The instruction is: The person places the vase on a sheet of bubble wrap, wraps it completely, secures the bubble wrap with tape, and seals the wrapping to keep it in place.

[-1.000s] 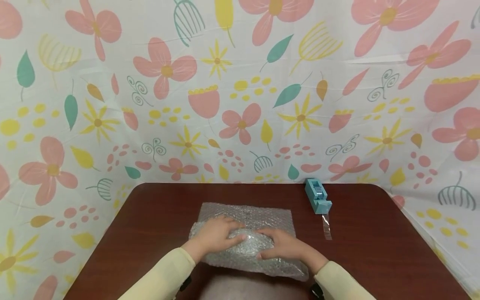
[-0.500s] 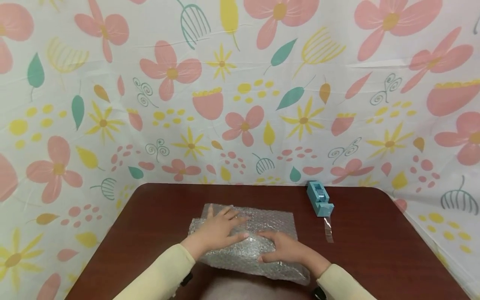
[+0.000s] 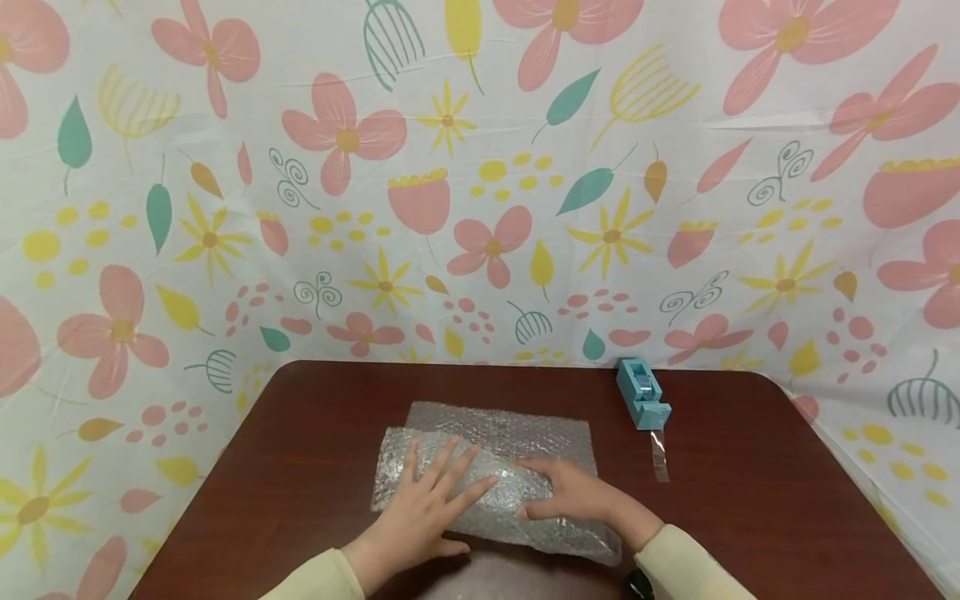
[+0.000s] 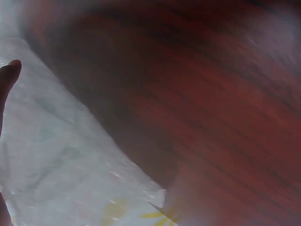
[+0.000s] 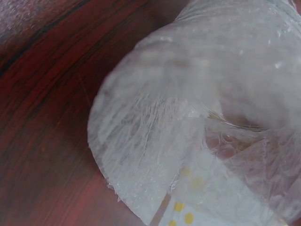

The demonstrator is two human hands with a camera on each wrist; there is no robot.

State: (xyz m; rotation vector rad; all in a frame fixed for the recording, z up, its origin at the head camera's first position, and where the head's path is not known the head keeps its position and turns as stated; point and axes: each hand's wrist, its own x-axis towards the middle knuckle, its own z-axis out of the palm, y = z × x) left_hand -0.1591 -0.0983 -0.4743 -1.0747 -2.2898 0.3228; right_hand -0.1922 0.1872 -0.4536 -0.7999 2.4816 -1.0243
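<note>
Bubble wrap (image 3: 487, 483), clear and pimpled, hides whatever it is folded around; only a rounded lump shows under the hands, and in the right wrist view the wrap (image 5: 197, 108) bulges as a milky dome with a scrap of yellow-dotted print at its lower edge. Motion blur smears the left wrist view, where one fingertip (image 4: 9, 75) and pale wrap (image 4: 51, 155) are cut off at the frame's edge. On the dark red-brown wooden table (image 3: 750, 508) the bundle lies directly under both hands, its flat free sheet stretching beyond the fingertips. The left hand (image 3: 423, 512) lies flat on the wrap with fingers straight and spread. The right hand (image 3: 573, 493) presses the bundle's top, fingers loosely extended, gripping nothing. Beyond and right of the right hand stands a boxy light-blue tape dispenser (image 3: 642, 393), a clear tape strip (image 3: 660, 454) trailing from it.
</note>
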